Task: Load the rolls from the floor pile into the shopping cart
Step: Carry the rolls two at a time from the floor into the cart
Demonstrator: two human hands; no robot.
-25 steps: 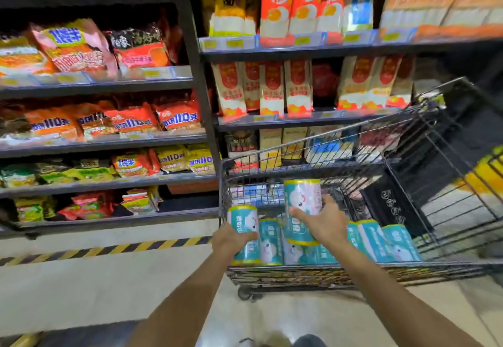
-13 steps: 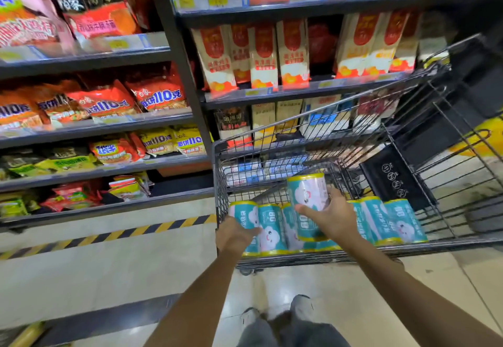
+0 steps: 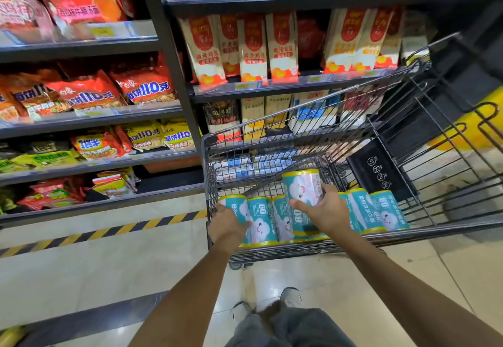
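— How much was loaded?
— A row of rolls [image 3: 364, 210] was laid along the cart's [image 3: 435, 231] near edge. One roll [image 3: 236, 209] was clasped in the left grip [image 3: 227, 224], another in the right grip [image 3: 325, 210]. The pile wasn't seen.

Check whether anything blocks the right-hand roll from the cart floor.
Nothing visible. The right hand grips the roll inside the shopping cart, its lower end down in the row of rolls; the left hand grips the end roll.

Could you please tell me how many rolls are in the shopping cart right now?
7 rolls: one gripped by the left hand, two beside it, one held by the right hand, three to its right. More may hide behind the hands.
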